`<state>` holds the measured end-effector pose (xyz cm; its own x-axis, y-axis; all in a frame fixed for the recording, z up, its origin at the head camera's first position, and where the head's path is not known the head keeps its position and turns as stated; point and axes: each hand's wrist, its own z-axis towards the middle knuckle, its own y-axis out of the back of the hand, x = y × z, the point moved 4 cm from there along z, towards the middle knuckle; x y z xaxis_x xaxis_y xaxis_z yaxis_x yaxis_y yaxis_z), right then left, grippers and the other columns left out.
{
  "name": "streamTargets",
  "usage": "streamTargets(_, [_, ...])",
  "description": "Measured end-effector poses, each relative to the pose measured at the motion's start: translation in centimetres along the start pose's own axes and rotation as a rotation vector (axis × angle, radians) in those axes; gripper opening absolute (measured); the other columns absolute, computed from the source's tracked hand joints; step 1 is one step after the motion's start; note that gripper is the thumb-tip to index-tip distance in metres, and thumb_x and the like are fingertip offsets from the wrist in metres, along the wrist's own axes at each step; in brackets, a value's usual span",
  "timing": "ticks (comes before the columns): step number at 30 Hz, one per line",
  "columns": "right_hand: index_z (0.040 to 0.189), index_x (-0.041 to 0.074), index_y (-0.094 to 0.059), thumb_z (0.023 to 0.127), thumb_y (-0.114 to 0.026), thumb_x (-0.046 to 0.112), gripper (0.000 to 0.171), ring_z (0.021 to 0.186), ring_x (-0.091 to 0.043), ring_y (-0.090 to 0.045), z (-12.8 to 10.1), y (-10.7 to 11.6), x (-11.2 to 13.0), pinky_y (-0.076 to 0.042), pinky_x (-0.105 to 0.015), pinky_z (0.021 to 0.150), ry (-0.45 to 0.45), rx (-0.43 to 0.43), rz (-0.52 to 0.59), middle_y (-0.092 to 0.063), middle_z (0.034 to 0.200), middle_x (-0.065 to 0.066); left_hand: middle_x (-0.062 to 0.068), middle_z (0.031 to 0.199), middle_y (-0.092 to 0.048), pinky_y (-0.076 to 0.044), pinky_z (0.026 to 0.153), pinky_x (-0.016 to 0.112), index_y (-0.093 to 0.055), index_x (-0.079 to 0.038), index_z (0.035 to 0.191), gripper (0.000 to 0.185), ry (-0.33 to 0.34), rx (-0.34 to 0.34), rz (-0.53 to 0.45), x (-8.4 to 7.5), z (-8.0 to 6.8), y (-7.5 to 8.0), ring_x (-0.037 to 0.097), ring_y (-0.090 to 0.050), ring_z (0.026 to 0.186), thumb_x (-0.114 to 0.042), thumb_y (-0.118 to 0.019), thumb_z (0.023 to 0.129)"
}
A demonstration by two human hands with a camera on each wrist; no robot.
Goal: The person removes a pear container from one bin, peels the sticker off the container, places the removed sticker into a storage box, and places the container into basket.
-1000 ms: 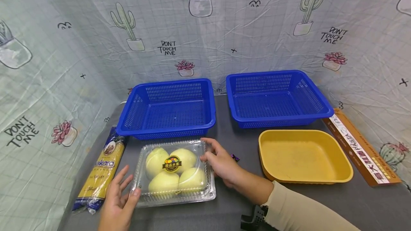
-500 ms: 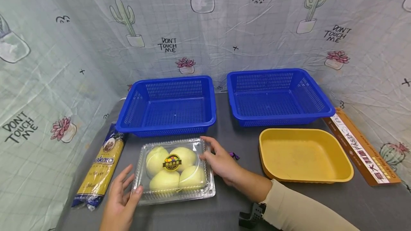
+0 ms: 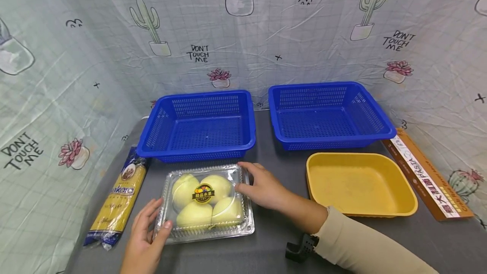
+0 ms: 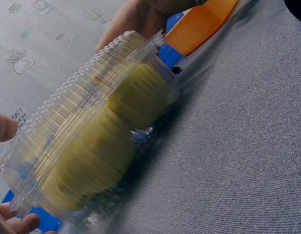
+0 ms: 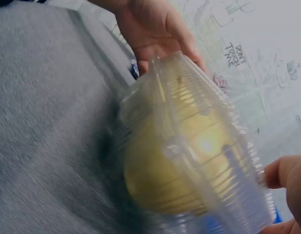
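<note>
We see the left hand (image 3: 144,240) gripping the near left corner of the clear clamshell box (image 3: 205,203), its thumb lying over the lid's rim and its fingers curled along the side; the left wrist view shows a fingertip at that same edge. The right hand (image 3: 262,189) takes hold of the box at its far right corner, fingers bent over the lid's edge and thumb against the right side. The box sits flat on the grey table (image 3: 274,240), near its front edge, and holds four pale yellow-green fruits (image 3: 195,215) under a round label (image 3: 203,193). Both wrist views look along the ribbed plastic lid with the opposite hand behind it. Just left of the box we find a pasta packet (image 3: 118,200) lying lengthwise. Behind the box stands a blue basket (image 3: 198,126), and a second blue basket (image 3: 329,115) stands to its right. A yellow tray (image 3: 359,185) rests in front of that second basket, well right of the box, and a long orange carton (image 3: 428,174) lies along the table's right edge. A small dark wrapped item (image 3: 277,186) peeks out just beyond the right hand.
</note>
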<state>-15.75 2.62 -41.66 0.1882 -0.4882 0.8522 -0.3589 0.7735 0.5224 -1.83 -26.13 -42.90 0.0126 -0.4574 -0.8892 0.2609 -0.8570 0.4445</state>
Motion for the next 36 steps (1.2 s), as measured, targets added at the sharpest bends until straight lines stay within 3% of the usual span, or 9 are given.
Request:
streamTargets(3, [0.155, 0.008, -0.056, 0.092, -0.079, 0.032, 0.071, 0.134, -0.038, -0.057, 0.1, 0.6, 0.9, -0.048, -0.057, 0.109, 0.053, -0.024, -0.152, -0.057, 0.149, -0.017, 0.019, 0.169, -0.027, -0.044, 0.114, 0.048, -0.048, -0.011, 0.159, 0.059, 0.021, 0.01, -0.002, 0.0, 0.0, 0.1, 0.048, -0.038, 0.145, -0.016, -0.07, 0.105])
streamTargets(6, [0.154, 0.013, -0.058, 0.093, -0.08, 0.034, 0.068, 0.134, -0.037, -0.056, 0.0, 0.8, 2.2, -0.052, -0.056, 0.104, 0.101, -0.028, -0.264, -0.057, 0.149, -0.013, 0.021, 0.169, -0.025, -0.034, 0.106, 0.08, -0.047, -0.01, 0.16, 0.06, 0.025, 0.014, -0.022, 0.1, -0.1, 0.1, 0.054, -0.035, 0.146, -0.017, -0.07, 0.105])
streamTargets(13, [0.135, 0.019, -0.075, 0.099, -0.075, 0.043, 0.044, 0.118, -0.029, -0.055, -0.3, -0.4, 5.6, -0.052, -0.047, 0.096, 0.261, -0.003, -0.562, -0.064, 0.134, -0.005, 0.022, 0.17, -0.025, -0.031, 0.103, 0.086, -0.046, -0.012, 0.161, 0.06, 0.029, 0.018, -0.025, 0.1, -0.2, 0.1, 0.059, -0.033, 0.146, -0.019, -0.069, 0.106])
streamTargets(18, [0.128, 0.022, -0.079, 0.099, -0.072, 0.05, 0.041, 0.107, -0.021, -0.052, -0.2, -1.8, 6.7, -0.046, -0.037, 0.085, 0.286, 0.043, -0.687, -0.066, 0.124, 0.004, 0.024, 0.169, -0.027, -0.031, 0.103, 0.086, -0.045, -0.009, 0.16, 0.059, 0.011, 0.015, -0.018, 0.0, -0.4, 0.0, 0.057, -0.035, 0.144, -0.017, -0.068, 0.106])
streamTargets(26, [0.127, 0.024, -0.08, 0.099, -0.069, 0.053, 0.042, 0.101, -0.017, -0.054, 0.1, -2.9, 7.8, -0.042, -0.032, 0.078, 0.283, 0.079, -0.727, -0.069, 0.121, 0.007, 0.025, 0.168, -0.027, -0.03, 0.102, 0.087, -0.044, -0.01, 0.161, 0.06, 0.031, 0.024, 0.004, 0.1, -0.3, -0.3, 0.058, -0.035, 0.145, -0.022, -0.068, 0.107])
streamTargets(36, [0.118, 0.028, -0.082, 0.098, -0.071, 0.052, 0.033, 0.097, -0.015, -0.057, 0.6, -3.8, 8.3, -0.048, -0.039, 0.088, 0.29, 0.071, -0.718, -0.072, 0.115, 0.009, 0.026, 0.166, -0.029, -0.032, 0.102, 0.085, -0.044, -0.008, 0.16, 0.058, 0.003, 0.015, 0.007, 0.2, -0.3, -0.3, 0.058, -0.036, 0.144, -0.019, -0.067, 0.107])
